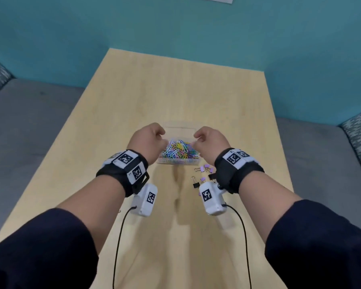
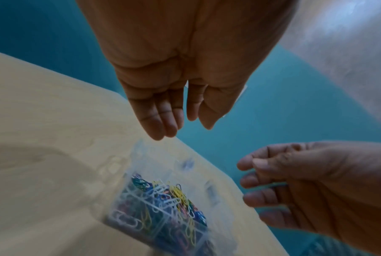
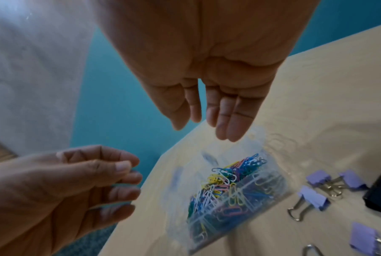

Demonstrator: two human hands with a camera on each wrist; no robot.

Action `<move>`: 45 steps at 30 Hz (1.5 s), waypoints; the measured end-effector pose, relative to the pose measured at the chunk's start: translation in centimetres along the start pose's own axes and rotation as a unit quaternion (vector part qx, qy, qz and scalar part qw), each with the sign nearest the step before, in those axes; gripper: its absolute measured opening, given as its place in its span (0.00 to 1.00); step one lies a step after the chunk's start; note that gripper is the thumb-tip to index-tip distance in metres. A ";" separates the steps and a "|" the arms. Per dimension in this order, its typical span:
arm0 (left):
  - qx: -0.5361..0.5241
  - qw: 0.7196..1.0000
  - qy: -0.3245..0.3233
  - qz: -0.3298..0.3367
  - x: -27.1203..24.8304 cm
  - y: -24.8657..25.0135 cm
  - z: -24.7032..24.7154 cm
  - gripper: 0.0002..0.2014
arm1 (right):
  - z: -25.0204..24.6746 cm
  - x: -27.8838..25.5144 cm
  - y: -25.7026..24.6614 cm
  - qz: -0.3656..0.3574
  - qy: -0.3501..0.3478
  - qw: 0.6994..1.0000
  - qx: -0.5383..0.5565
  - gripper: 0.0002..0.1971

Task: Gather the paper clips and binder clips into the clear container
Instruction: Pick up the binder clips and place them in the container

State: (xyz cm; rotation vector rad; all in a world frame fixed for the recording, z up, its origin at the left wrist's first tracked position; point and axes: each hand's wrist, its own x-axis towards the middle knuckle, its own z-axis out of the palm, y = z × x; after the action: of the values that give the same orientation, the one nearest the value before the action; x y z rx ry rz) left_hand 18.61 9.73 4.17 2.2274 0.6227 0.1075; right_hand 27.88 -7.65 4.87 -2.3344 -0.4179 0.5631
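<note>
A clear container (image 1: 178, 162) stands open on the wooden table (image 1: 175, 90), piled with coloured paper clips (image 1: 178, 150). Both hands hover just over it, empty. My left hand (image 1: 149, 135) is above its left side, fingers loosely hanging (image 2: 180, 121). My right hand (image 1: 209, 138) is above its right side, fingers relaxed and pointing down (image 3: 207, 124). Several purple binder clips (image 1: 205, 168) and a black binder clip (image 1: 196, 184) lie on the table just right of the container's near corner. The right wrist view shows the purple binder clips (image 3: 314, 199) beside the paper clips (image 3: 229, 183).
A grey bench seat (image 1: 29, 122) flanks the table on both sides, with a teal wall (image 1: 175, 28) behind. The table's far edge lies a short way beyond the container. Wrist cameras and their cables hang under both forearms.
</note>
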 end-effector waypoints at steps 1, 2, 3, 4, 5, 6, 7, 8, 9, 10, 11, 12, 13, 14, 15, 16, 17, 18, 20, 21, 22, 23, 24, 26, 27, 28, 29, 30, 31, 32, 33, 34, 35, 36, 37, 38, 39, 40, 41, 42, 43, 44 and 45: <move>-0.005 1.000 0.014 0.001 -0.2 -0.6 -0.4 0.09 | -0.2 -0.2 0.3 0.004 0.001 1.000 0.003 0.13; -0.012 0.999 0.031 -0.002 -0.7 -1.4 -0.9 0.10 | -0.4 -0.6 0.9 0.003 0.003 1.000 -0.010 0.14; -0.019 0.999 0.047 -0.012 -1.3 -2.5 -1.6 0.10 | -0.7 -1.3 1.7 0.000 0.004 0.999 -0.032 0.15; -0.021 0.998 0.060 -0.029 -2.3 -3.9 -2.3 0.10 | -0.9 -2.1 2.7 0.000 0.002 0.999 -0.053 0.15; -0.017 0.996 0.069 -0.049 -3.5 -5.4 -3.2 0.11 | -1.1 -3.0 3.8 0.004 -0.002 0.997 -0.072 0.15; -0.006 0.995 0.075 -0.068 -4.8 -7.0 -4.0 0.11 | -1.2 -4.0 5.2 0.014 -0.009 0.996 -0.089 0.15; 0.010 0.993 0.078 -0.087 -6.3 -8.7 -4.8 0.11 | -1.2 -5.0 6.5 0.027 -0.013 0.994 -0.105 0.14; 0.029 0.991 0.076 -0.108 -7.8 -10.4 -5.5 0.11 | -1.2 -6.1 7.8 0.040 -0.016 0.992 -0.118 0.14; 0.047 0.988 0.073 -0.130 -9.4 -11.9 -6.1 0.11 | -1.0 -7.0 8.9 0.051 -0.016 0.990 -0.130 0.13; 0.064 0.984 0.069 -0.153 -10.9 -13.3 -6.7 0.12 | -0.8 -8.0 9.9 0.056 -0.016 0.988 -0.141 0.12; 0.078 0.980 0.065 -0.173 -12.4 -14.4 -7.1 0.12 | -0.6 -8.8 10.8 0.056 -0.019 0.987 -0.152 0.11; 0.090 0.976 0.062 -0.189 -13.7 -15.3 -7.3 0.12 | -0.2 -9.7 11.3 0.054 -0.026 0.985 -0.164 0.10; 0.097 0.973 0.057 -0.202 -14.9 -15.8 -7.5 0.13 | 0.2 -10.5 11.8 0.051 -0.035 0.983 -0.175 0.09; 0.100 0.970 0.049 -0.215 -16.1 -16.2 -7.4 0.15 | 0.7 -11.3 12.0 0.047 -0.040 0.981 -0.183 0.10; 0.098 0.968 0.037 -0.229 -17.0 -16.4 -7.2 0.17 | 1.2 -11.9 12.2 0.046 -0.042 0.980 -0.189 0.12; 0.098 0.966 0.023 -0.238 -17.9 -16.5 -6.9 0.20 | 1.6 -12.4 12.2 0.044 -0.036 0.980 -0.191 0.13; 0.106 0.965 0.007 -0.238 -18.7 -16.5 -6.4 0.21 | 2.1 -12.7 12.1 0.043 -0.025 0.981 -0.189 0.13; 0.123 0.965 -0.005 -0.231 -19.3 -16.4 -5.8 0.23 | 2.5 -12.8 12.0 0.045 -0.014 0.981 -0.186 0.14; 0.154 0.965 -0.012 -0.212 -20.0 -16.1 -4.6 0.24 | 3.3 -12.8 11.7 0.054 0.007 0.980 -0.190 0.14; 0.161 0.965 -0.008 -0.207 -20.1 -15.9 -4.1 0.23 | 3.7 -12.6 11.6 0.059 0.012 0.978 -0.199 0.14; 0.168 0.965 -0.005 -0.202 -20.1 -15.7 -3.8 0.22 | 3.9 -12.5 11.5 0.059 0.012 0.976 -0.208 0.13; 0.177 0.964 -0.009 -0.198 -20.0 -15.6 -3.5 0.21 | 4.1 -12.3 11.6 0.056 0.006 0.974 -0.218 0.13; 0.185 0.963 -0.015 -0.196 -20.0 -15.6 -3.3 0.19 | 4.3 -12.3 11.6 0.051 -0.001 0.972 -0.228 0.12; 0.194 0.962 -0.022 -0.190 -19.9 -15.4 -3.1 0.13 | 4.4 -12.3 11.5 0.045 -0.009 0.968 -0.247 0.11; 0.197 0.963 -0.023 -0.183 -19.8 -15.2 -3.0 0.11 | 4.4 -12.3 11.5 0.047 -0.011 0.966 -0.253 0.11; 0.200 0.964 -0.020 -0.176 -19.8 -15.1 -3.0 0.10 | 4.4 -12.3 11.3 0.049 -0.011 0.967 -0.251 0.10; 0.202 0.964 -0.020 -0.171 -19.8 -15.1 -3.0 0.09 | 4.5 -12.4 11.1 0.052 -0.007 0.970 -0.236 0.10; 0.205 0.964 -0.020 -0.166 -19.9 -15.1 -2.9 0.09 | 4.4 -12.4 11.1 0.061 0.002 0.977 -0.204 0.10; 0.208 0.964 -0.018 -0.164 -19.9 -15.0 -3.0 0.08 | 4.4 -12.4 11.2 0.077 0.016 0.985 -0.154 0.11; 0.204 0.966 -0.010 -0.161 -20.0 -15.0 -3.0 0.06 | 4.2 -12.4 11.5 0.103 0.028 0.990 -0.092 0.13; 0.190 0.968 0.004 -0.162 -20.0 -14.9 -3.2 0.05 | 3.9 -12.4 11.6 0.136 0.042 0.990 -0.002 0.14; 0.164 0.972 0.017 -0.169 -20.0 -14.8 -3.3 0.04 | 3.6 -12.4 11.8 0.177 0.058 0.974 0.127 0.14; 0.122 0.975 0.029 -0.183 -19.9 -14.6 -3.5 0.05 | 3.2 -12.6 11.9 0.219 0.065 0.932 0.282 0.13; 0.049 0.976 0.041 -0.208 -19.7 -14.6 -3.8 0.05 | 2.8 -12.8 11.9 0.251 0.060 0.865 0.430 0.11; -0.050 0.965 0.055 -0.250 -19.5 -14.7 -4.0 0.05 | 2.3 -13.0 11.9 0.271 0.055 0.796 0.539 0.10; -0.157 0.942 0.071 -0.286 -19.3 -14.6 -4.1 0.03 | 1.9 -13.2 11.9 0.282 0.047 0.745 0.603 0.08; -0.236 0.916 0.084 -0.313 -19.1 -14.6 -4.2 0.02 | 1.6 -13.2 11.9 0.289 0.040 0.718 0.632 0.06; -0.282 0.896 0.091 -0.330 -18.9 -14.7 -4.3 0.04 | 1.4 -13.1 11.8 0.293 0.036 0.712 0.638 0.03; -0.303 0.885 0.093 -0.341 -18.6 -14.6 -4.3 0.05 | 1.4 -12.8 11.7 0.301 0.034 0.719 0.625 0.03; -0.309 0.881 0.100 -0.345 -18.4 -14.6 -4.2 0.04 | 1.6 -12.5 11.8 0.307 0.037 0.744 0.592 0.05; -0.302 0.883 0.104 -0.344 -18.1 -14.7 -4.0 0.05 | 1.9 -12.1 11.9 0.305 0.042 0.788 0.534 0.08; -0.284 0.891 0.106 -0.338 -17.8 -14.7 -3.7 0.06 | 2.2 -11.6 12.0 0.291 0.046 0.846 0.444 0.11; -0.240 0.910 0.104 -0.321 -17.7 -14.8 -3.4 0.06 | 2.5 -11.3 12.0 0.269 0.045 0.904 0.329 0.13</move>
State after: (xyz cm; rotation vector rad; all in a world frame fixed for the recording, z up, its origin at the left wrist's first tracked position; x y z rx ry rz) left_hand -3.69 12.02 -2.10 1.4634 1.2655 0.1428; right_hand 18.67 -19.79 -1.93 -1.7754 0.4328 0.7119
